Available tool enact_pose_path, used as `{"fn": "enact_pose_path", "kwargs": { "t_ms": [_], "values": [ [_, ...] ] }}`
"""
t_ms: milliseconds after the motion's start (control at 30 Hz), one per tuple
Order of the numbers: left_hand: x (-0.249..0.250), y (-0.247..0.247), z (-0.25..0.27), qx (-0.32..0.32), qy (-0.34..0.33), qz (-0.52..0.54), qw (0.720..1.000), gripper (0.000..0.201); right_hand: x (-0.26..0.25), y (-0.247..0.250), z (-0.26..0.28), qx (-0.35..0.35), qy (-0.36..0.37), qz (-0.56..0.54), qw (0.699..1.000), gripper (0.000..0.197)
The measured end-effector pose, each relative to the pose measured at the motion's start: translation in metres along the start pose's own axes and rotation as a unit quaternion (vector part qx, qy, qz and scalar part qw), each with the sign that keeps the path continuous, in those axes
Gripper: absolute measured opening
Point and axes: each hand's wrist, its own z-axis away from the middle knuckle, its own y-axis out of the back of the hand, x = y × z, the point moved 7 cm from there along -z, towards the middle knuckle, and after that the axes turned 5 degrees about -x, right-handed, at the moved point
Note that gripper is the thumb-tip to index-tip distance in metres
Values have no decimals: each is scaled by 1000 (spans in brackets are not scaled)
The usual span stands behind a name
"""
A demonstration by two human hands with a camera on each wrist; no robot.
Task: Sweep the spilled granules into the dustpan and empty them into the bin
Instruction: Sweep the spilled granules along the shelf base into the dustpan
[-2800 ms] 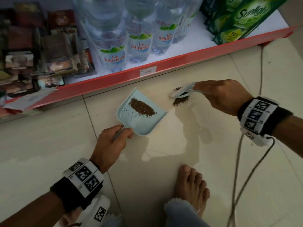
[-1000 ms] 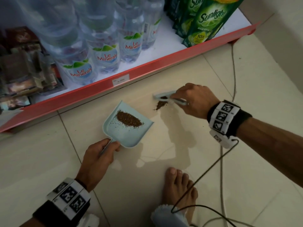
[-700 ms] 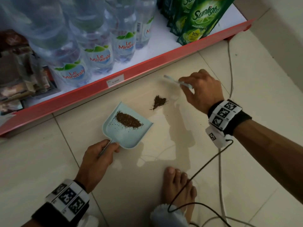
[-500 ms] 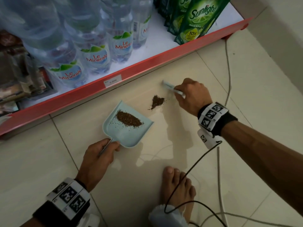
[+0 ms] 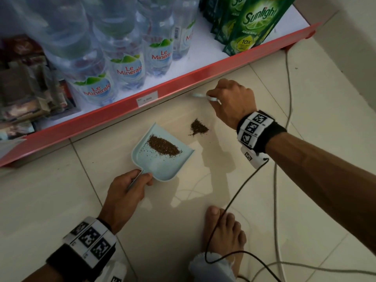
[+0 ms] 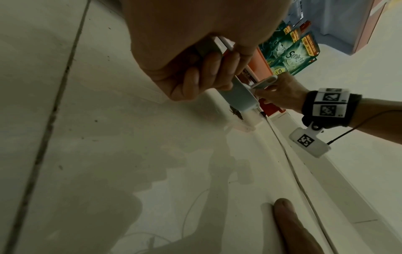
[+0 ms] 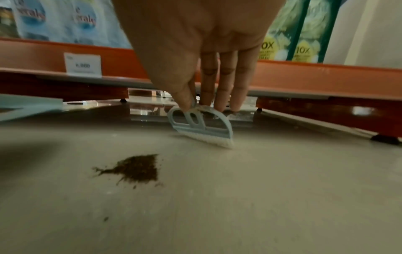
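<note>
A pale blue dustpan (image 5: 162, 165) lies flat on the tiled floor with a heap of brown granules (image 5: 163, 147) inside it. My left hand (image 5: 127, 192) grips its handle (image 6: 230, 92) at the near corner. A small triangular pile of granules (image 5: 198, 127) sits on the floor just right of the pan's mouth, also seen as the granule pile (image 7: 136, 168) in the right wrist view. My right hand (image 5: 230, 102) pinches a small pale blue brush (image 7: 202, 125), bristles down on the floor close to the shelf base, beyond the pile.
A red-edged shelf (image 5: 183, 78) runs along the far side with water bottles (image 5: 128, 64) and green detergent pouches (image 5: 250, 25). A bare foot (image 5: 223, 237) stands near the bottom. Cables (image 5: 234, 200) trail across the tiles at right. No bin is in view.
My right hand lifted the brush off the small pile and moved it farther away, toward the shelf base. The pile now lies uncovered. The dustpan and left hand stayed put.
</note>
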Motion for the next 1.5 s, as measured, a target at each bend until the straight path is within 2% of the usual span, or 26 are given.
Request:
{"fn": "enact_pose_path", "kwargs": {
  "t_ms": [167,233,300,400,500,567,667,767,933,1000,1167,1233,1367,1433,1500],
  "values": [
    [-1,5,5,12,0,5,1000,29,-26,-19,25,-109,136,-59,983,32],
    [-4,8,6,16,4,6,1000,29,-27,-17,39,-108,163,-64,979,30],
    [-6,9,7,17,6,0,1000,29,-25,-8,48,-70,172,-62,981,27],
    [-7,8,6,11,5,-10,1000,28,-19,13,46,0,128,-90,988,27],
    [-7,6,5,5,4,-18,1000,28,-19,27,35,37,64,-186,980,25],
    [-7,5,4,3,3,-20,1000,28,-28,26,28,22,43,-268,962,26],
    [-7,6,6,7,-2,-19,1000,29,-44,6,24,-50,19,-308,950,33],
    [-9,8,7,13,-1,-21,1000,29,-39,-23,27,-114,-32,-337,934,36],
    [-7,9,11,10,1,-16,1000,32,5,-26,24,-79,-87,-217,969,36],
    [-5,8,11,8,1,-17,1000,34,21,-22,25,-72,-106,-207,970,38],
    [-2,3,7,3,1,-24,1000,35,43,-9,27,-71,-128,-363,920,32],
    [-2,0,6,-2,-1,-28,1000,33,46,0,20,-44,-115,-332,935,34],
    [-5,-4,4,-11,-6,-24,1000,28,39,6,6,-20,-83,-189,978,28],
    [-5,-6,3,-14,-7,-29,999,27,26,3,6,-17,-27,-109,993,23],
    [-5,-8,2,-16,-9,-36,999,27,15,-7,12,-48,37,-78,995,26]
  ]
}}
